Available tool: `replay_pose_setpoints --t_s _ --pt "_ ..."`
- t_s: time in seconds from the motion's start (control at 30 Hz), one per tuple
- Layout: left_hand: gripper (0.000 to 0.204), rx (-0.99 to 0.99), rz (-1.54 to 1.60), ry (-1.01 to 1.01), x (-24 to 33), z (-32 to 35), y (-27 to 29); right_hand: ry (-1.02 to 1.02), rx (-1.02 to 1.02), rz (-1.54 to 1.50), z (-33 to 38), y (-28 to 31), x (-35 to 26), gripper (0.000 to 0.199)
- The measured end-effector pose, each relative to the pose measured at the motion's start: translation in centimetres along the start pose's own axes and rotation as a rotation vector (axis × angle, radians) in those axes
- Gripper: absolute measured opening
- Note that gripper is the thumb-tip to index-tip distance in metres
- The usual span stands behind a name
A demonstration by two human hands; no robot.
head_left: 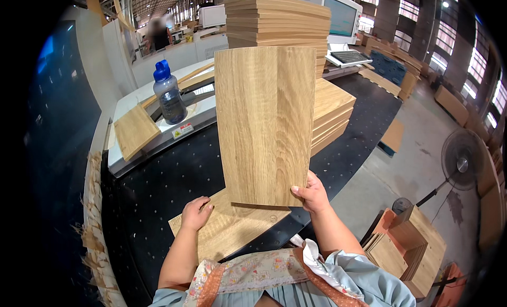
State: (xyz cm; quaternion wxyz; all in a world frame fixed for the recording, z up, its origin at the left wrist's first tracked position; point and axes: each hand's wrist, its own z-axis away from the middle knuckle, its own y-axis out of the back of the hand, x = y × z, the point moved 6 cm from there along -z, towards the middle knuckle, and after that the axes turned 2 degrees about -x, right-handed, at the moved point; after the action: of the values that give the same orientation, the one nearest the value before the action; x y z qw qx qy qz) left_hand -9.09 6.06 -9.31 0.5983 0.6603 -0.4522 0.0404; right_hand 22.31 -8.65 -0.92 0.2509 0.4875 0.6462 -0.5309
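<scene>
My right hand (312, 193) grips a large wood-grain board (266, 122) by its lower right corner, thumb on the face towards me. The board is held upright in front of me, and its lower edge is just above a second wood-grain board (240, 225) lying on the black table. My left hand (196, 213) is bent over the back left edge of that lying board, thumb against its top. The raised board hides part of the stacks behind it.
Tall (277, 22) and lower (332, 114) stacks of boards stand behind on the dotted black table (169, 169). To the left are a blue-capped bottle (170, 98) and a loose board (136, 130). A monitor (340, 16), a standing fan (462, 162) and leaning panels (417, 249) are on the right.
</scene>
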Motion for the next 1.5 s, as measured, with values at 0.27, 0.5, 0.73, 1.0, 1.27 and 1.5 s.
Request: replay_pose_setpoints --t_s 0.27,0.5,0.73,1.0,1.27,1.5 --pt "0.021 0.105 0.643 0.245 -3.4 0.7 0.0 -0.054 -0.013 -0.044 0.2 -0.2 1.4 0.054" --pt "0.027 0.245 0.900 -0.059 6.2 -0.3 4.9 -0.091 -0.050 -0.040 0.0 -0.2 1.9 0.050" --pt "0.097 -0.112 1.422 -0.170 15.6 -0.1 4.8 0.380 -0.094 0.707 -0.6 -6.9 -1.7 0.036" --pt "0.050 0.163 1.879 -0.112 12.5 2.2 2.5 0.767 -0.534 1.568 1.4 -16.3 -0.3 0.043" --pt "0.062 0.123 1.927 0.005 7.9 5.2 2.6 0.479 -0.491 1.376 0.6 -13.1 1.1 0.055" --pt "0.068 0.119 1.853 -0.018 7.5 5.2 3.1 -0.197 -0.117 0.395 0.6 -5.6 5.2 0.060"
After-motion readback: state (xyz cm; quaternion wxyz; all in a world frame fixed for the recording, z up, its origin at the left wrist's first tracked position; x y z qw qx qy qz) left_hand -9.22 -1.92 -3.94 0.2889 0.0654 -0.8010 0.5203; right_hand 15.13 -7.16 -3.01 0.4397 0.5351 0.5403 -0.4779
